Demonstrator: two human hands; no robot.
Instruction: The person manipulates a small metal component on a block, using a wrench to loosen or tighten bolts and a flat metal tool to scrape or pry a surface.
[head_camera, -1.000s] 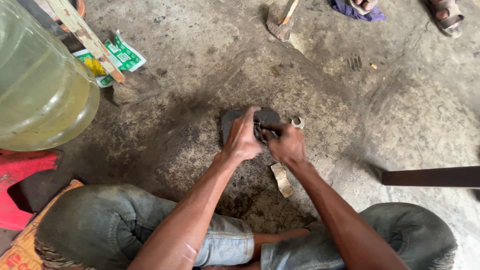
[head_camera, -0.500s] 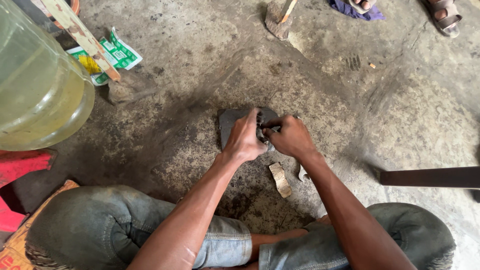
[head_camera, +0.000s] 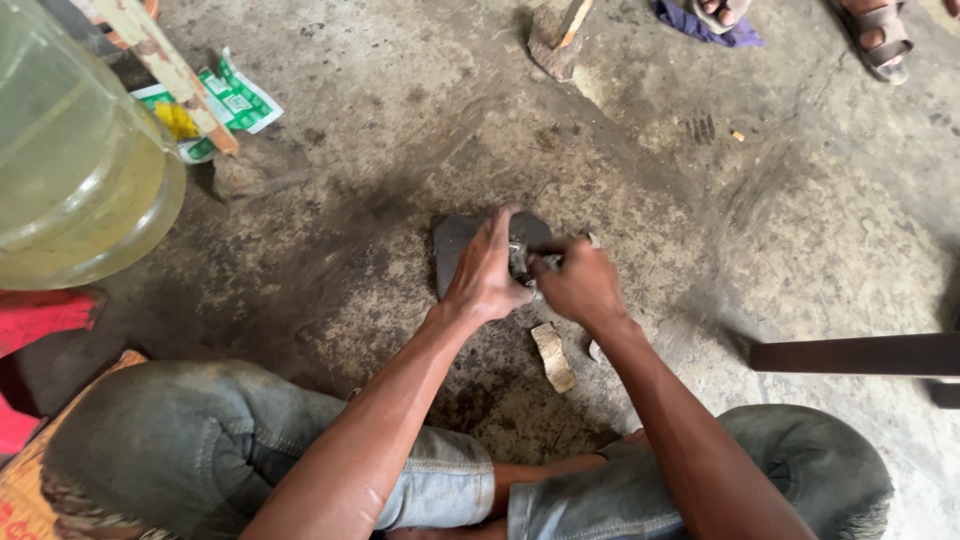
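— What do the hands have hold of, down on that rough, stained concrete floor (head_camera: 380, 150)?

— A small metal part (head_camera: 524, 262), grey and glinting, sits on a dark flat slab (head_camera: 452, 250) with rounded corners. The left hand (head_camera: 485, 275) presses down over the slab and the part; the right hand (head_camera: 578, 285) is closed tight around the part's near end. The two hands meet over it, knuckles almost touching.

— And around them?

— A pale splinter of wood (head_camera: 553, 356) lies just below the hands. A big translucent jug (head_camera: 75, 170) of yellowish liquid bulges at the left, beside a green-and-white printed wrapper (head_camera: 232, 100). A dark flat bar (head_camera: 850, 353) juts in from the right. Faded denim covers both knees.
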